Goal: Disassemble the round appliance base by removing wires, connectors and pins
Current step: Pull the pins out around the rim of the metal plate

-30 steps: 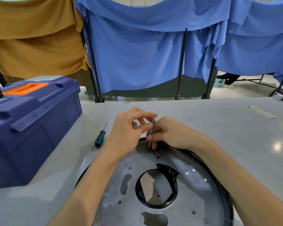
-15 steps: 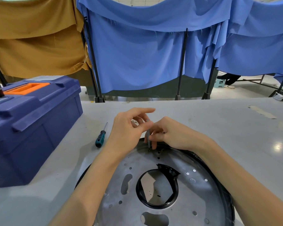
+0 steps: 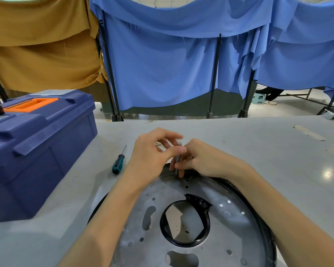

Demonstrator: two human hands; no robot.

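The round appliance base [image 3: 229, 224], a grey metal disc with a black outer rim and a black-edged centre hole, lies flat on the table in front of me. A thin grey pin [image 3: 178, 160] stands upright at the disc's far edge. My left hand [image 3: 154, 157] pinches the pin's upper part between thumb and fingers. My right hand [image 3: 202, 158] holds its lower part with curled fingers, close to the disc. Where the pin meets the disc is partly hidden by my fingers.
A teal-handled screwdriver [image 3: 119, 163] lies on the grey table [image 3: 258, 143] left of my hands. A blue toolbox [image 3: 37, 151] with an orange handle stands at the left. A few small metal parts [image 3: 158, 144] lie behind my left hand. Blue and tan cloth screens hang beyond the table.
The pin dropped between my fingers half a second ago and now stands taller again. Both hands stay at the disc's far edge, fingers shifting on the pin.
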